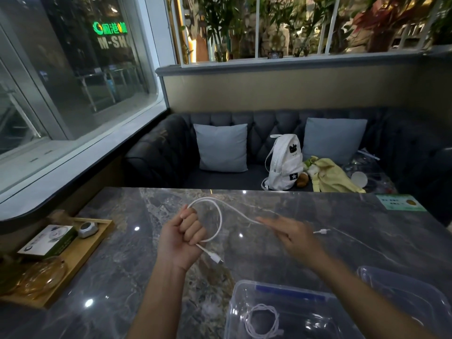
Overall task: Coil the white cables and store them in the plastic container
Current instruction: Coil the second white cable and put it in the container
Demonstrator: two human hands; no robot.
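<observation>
Two hands over the grey marble table (117,265). My left hand (182,238) is a closed fist around the white cable (220,217), held above the table near centre. One plug end (216,258) sticks out below the fist toward 5 o'clock. From the top of the fist the cable loops up and round toward 12 o'clock, comes back down into the fist, and another stretch runs off toward 3 o'clock.

My right hand (292,234) is at 3 o'clock from the fist, blurred, fingers stretched out flat and loose, palm down. The cable run passes at its fingertips; I cannot tell whether it grips the cable or only touches it. Past that hand, further toward 3 o'clock, the other plug (321,231) lies on the table.

Clear plastic container (244,297) sits at 6 o'clock, near the bottom edge, under my right forearm. One thin white cable coil (261,321) already lies inside it. Clear lid (411,289) lies just beside the container at 4 o'clock.

Wooden tray (80,263) at 9 o'clock on the table edge, with a box (49,241) and amber glass dish (41,277) on it. Dark sofa (171,152) at 12 o'clock, with a white backpack (283,165) and two grey cushions (222,148).
</observation>
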